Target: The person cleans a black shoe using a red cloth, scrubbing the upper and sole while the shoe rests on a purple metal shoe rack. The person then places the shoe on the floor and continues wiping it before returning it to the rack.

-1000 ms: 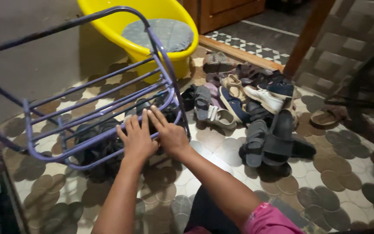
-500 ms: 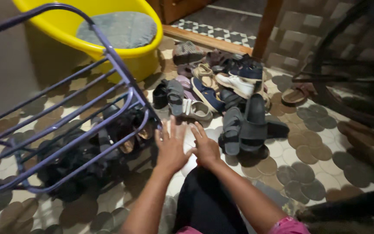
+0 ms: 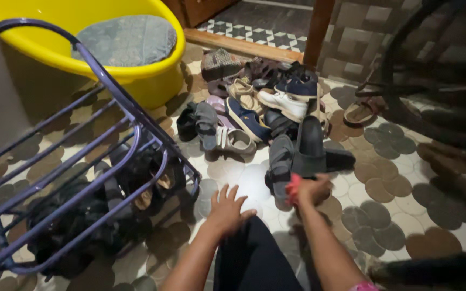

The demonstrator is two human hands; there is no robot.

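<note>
Two hands low over tiled floor (image 3: 384,215): right hand (image 3: 311,189) fingers closed on dark slide sandal (image 3: 309,148), shoe pile (image 3: 260,102) just beyond; left hand (image 3: 226,209) fingers spread open, empty, purple rack (image 3: 103,134) further left.

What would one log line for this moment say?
left hand: open, on floor tiles | right hand: gripping dark slide sandal | purple metal rack: tilted
</note>
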